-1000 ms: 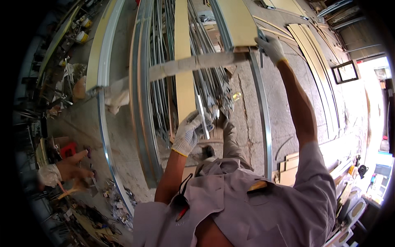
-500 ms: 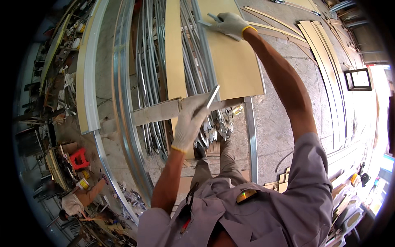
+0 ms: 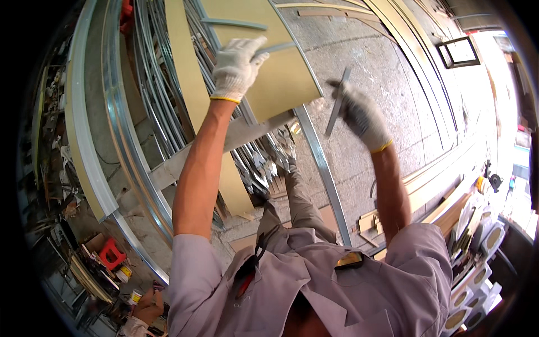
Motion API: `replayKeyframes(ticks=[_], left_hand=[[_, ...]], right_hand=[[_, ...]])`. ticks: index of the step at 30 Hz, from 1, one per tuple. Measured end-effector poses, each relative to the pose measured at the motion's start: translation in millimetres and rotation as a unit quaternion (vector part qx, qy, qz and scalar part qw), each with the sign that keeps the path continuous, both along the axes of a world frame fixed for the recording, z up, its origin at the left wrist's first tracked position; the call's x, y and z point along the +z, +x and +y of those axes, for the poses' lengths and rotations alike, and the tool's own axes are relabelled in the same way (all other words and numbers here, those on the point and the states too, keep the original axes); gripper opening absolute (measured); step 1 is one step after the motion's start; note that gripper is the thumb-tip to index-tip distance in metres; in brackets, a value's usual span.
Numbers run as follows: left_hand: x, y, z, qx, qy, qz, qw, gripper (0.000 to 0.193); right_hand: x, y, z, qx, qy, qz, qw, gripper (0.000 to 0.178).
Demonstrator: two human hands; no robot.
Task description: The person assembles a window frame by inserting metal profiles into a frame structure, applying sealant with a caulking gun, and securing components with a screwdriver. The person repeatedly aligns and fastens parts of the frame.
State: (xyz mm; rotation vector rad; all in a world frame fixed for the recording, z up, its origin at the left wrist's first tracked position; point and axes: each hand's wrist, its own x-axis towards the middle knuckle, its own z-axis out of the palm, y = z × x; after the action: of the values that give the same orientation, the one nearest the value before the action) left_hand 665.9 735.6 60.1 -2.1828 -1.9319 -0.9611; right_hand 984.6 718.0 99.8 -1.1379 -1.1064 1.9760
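My left hand [image 3: 237, 66], in a white knit glove, is over the large tan panel [image 3: 289, 78]. A short grey metal strip [image 3: 281, 47] comes out between its thumb and fingers. Another short strip [image 3: 236, 23] lies across the panel just beyond that hand. Off the panel's right side, above the concrete floor, my right hand [image 3: 364, 115] wears a glove with a greyish palm. It is closed on a short flat metal strip [image 3: 332, 115], which is tilted nearly upright in the view.
A pale beam [image 3: 168, 170] supports the panel, a bundle of long metal profiles [image 3: 154, 73] and a narrow tan board [image 3: 188, 62]. Long rails [image 3: 120, 123] run along the left. Long boards [image 3: 418, 56] and a dark square frame [image 3: 457, 52] are at right. A red stool [image 3: 112, 254] stands lower left.
My left hand has moved forward from the beam onto the panel. My right hand has come back off the panel to the right, with a strip in it. The view has shifted.
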Motion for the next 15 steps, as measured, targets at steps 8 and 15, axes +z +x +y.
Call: replayKeyframes(ticks=[8, 15], left_hand=[[-44.5, 51.9, -189.1, 0.147, -0.046, -0.502, 0.851, 0.026], [-25.9, 100.2, -186.7, 0.168, -0.155, -0.841, 0.491, 0.032]], right_hand=[[-60.9, -63.7, -78.9, -0.111, -0.165, 0.118, 0.973, 0.03], [-57.8, -79.1, -67.3, -0.126, -0.079, -0.006, 0.989, 0.033]])
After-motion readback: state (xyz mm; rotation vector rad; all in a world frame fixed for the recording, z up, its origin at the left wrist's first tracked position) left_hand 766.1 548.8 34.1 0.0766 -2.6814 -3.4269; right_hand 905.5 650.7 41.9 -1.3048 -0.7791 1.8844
